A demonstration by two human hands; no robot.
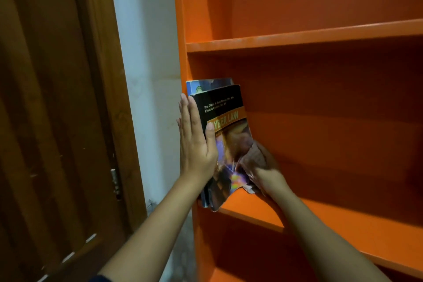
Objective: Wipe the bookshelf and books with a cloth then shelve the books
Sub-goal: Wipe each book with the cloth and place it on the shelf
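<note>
Head view. Books (226,135) stood at the left end of a bookshelf (297,36) board. The left hand (194,142), fingers straight, pressed their spines. The right hand (265,176) clutched a cloth (254,158) against the front cover. Shelving appeared barely begun.

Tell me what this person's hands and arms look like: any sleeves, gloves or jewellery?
No gloves, rings or watch on the left hand or right hand. The left forearm and right forearm are bare; a dark blue sleeve edge shows at the picture's bottom edge.
</note>
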